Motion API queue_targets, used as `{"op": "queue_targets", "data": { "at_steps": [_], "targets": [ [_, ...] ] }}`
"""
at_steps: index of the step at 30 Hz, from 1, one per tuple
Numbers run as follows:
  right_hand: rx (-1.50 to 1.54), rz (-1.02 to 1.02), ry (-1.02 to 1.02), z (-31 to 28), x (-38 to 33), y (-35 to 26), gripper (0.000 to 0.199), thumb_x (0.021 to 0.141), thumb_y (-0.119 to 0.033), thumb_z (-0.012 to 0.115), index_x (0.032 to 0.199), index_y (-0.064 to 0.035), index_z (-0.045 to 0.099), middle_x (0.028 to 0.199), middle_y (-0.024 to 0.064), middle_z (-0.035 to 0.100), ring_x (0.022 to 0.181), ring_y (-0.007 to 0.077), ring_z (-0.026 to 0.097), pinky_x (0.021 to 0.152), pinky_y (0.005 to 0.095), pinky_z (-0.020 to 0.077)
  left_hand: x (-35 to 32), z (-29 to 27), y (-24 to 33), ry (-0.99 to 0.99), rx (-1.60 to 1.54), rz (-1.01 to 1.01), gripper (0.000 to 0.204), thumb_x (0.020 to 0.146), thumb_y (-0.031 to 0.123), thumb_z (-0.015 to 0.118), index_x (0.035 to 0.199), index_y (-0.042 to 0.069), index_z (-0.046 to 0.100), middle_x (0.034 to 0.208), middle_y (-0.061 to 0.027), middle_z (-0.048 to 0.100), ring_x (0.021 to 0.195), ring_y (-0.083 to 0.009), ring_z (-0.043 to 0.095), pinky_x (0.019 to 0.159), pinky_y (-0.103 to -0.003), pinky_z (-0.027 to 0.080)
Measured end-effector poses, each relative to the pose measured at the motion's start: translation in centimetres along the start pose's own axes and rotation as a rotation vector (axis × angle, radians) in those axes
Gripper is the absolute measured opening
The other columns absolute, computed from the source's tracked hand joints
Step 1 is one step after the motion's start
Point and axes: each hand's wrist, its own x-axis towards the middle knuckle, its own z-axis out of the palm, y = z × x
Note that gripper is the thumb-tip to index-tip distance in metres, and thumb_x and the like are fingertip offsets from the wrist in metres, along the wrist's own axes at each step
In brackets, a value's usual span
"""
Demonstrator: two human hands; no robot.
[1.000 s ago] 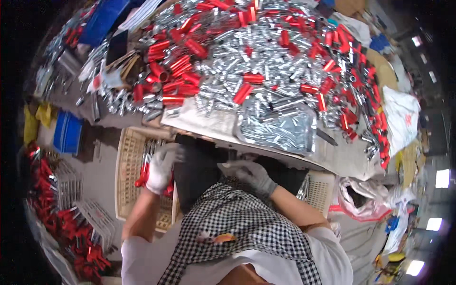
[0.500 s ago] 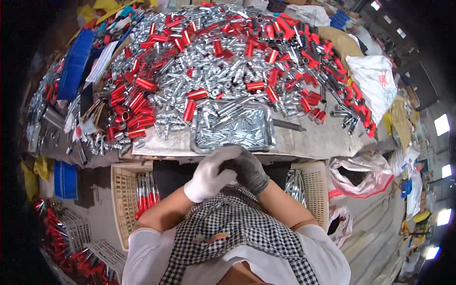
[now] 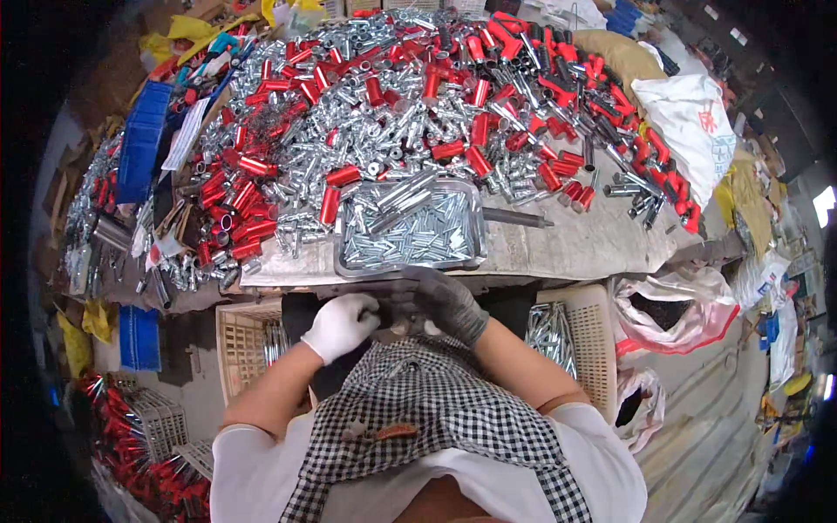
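Note:
My left hand [image 3: 343, 326], in a white glove, is in front of the bench edge with its fingers curled inward; whatever they hold, if anything, is hidden. My right hand [image 3: 446, 307], in a dark grey glove, is just right of it, its fingers stretched leftward and somewhat blurred. A gap separates the two hands. Beyond them on the bench stands a metal tray [image 3: 481, 235] full of short silvery pins [image 3: 410, 235]. Several longer metal tubes [image 3: 405, 200] lie across the tray's back left part.
Behind the tray rises a heap of silvery metal fittings [image 3: 384, 131] mixed with red sleeves [image 3: 330, 205]. A dark rod [image 3: 519, 217] lies right of the tray. Below the bench, plastic crates [image 3: 597, 349] flank me. A white sack [image 3: 689, 131] lies at right.
My hands, together before, have come apart; the left moved left and its fingers curled. The bench and tray have shifted slightly left in the picture.

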Motion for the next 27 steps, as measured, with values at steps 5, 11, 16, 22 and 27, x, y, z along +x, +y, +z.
{"op": "queue_targets", "data": {
  "at_steps": [5, 11, 16, 22, 27],
  "targets": [
    [-1.225, 0.108, -0.321, -4.0, -0.7, 4.0, 0.036, 0.096, -0.033, 0.056, 0.115, -0.0040, 0.067, 0.112, 0.0153, 0.067, 0.103, 0.0310, 0.064, 0.093, 0.0395, 0.0485, -2.0, 4.6, -6.1, -0.596, -0.299, -0.028, 0.028, 0.084, 0.025, 0.070, 0.101, 0.003, 0.069, 0.091, -0.0195, 0.068, 0.083, -0.0312, 0.067, 0.076, -0.040, 0.052],
    [-1.001, 0.694, -0.331, -1.2, -2.6, 2.9, 0.058, 0.087, -0.043, 0.060, 0.135, -0.0109, 0.053, 0.135, 0.0246, 0.052, 0.125, 0.0390, 0.050, 0.108, 0.0422, 0.0383, -2.7, 7.0, -8.0, -1.170, -0.078, -0.022, 0.036, 0.086, 0.016, 0.059, 0.119, 0.003, 0.064, 0.116, -0.0188, 0.067, 0.104, -0.0314, 0.064, 0.091, -0.041, 0.050],
    [-1.055, 0.512, -0.387, -2.2, -4.6, 5.4, 0.061, 0.087, -0.039, 0.061, 0.137, -0.0055, 0.047, 0.137, 0.0250, 0.050, 0.127, 0.0390, 0.048, 0.108, 0.0420, 0.0380, -5.2, 9.1, -9.2, -1.070, -0.065, 0.089, 0.026, 0.075, 0.005, 0.060, 0.100, 0.000, 0.064, 0.094, -0.0183, 0.067, 0.090, -0.0327, 0.065, 0.077, -0.041, 0.051],
    [-0.886, 0.550, -0.307, -3.7, -6.3, 8.1, 0.059, 0.091, -0.038, 0.061, 0.138, -0.0047, 0.047, 0.141, 0.0253, 0.045, 0.134, 0.0382, 0.041, 0.112, 0.0409, 0.0334, -7.7, 7.4, -5.7, -0.602, 0.071, -0.129, 0.020, 0.076, 0.019, 0.060, 0.089, 0.005, 0.066, 0.083, -0.0174, 0.067, 0.081, -0.0389, 0.065, 0.072, -0.047, 0.053],
    [-0.692, 0.559, -0.219, -1.8, -5.5, 7.3, 0.069, 0.091, -0.030, 0.062, 0.148, -0.0057, 0.031, 0.143, 0.0224, 0.044, 0.132, 0.0320, 0.044, 0.112, 0.0379, 0.0323, -7.1, 6.1, -6.8, -0.549, 0.179, -0.192, 0.023, 0.076, 0.023, 0.063, 0.090, 0.005, 0.068, 0.083, -0.0177, 0.068, 0.080, -0.0379, 0.066, 0.071, -0.046, 0.053]
  ]
}}
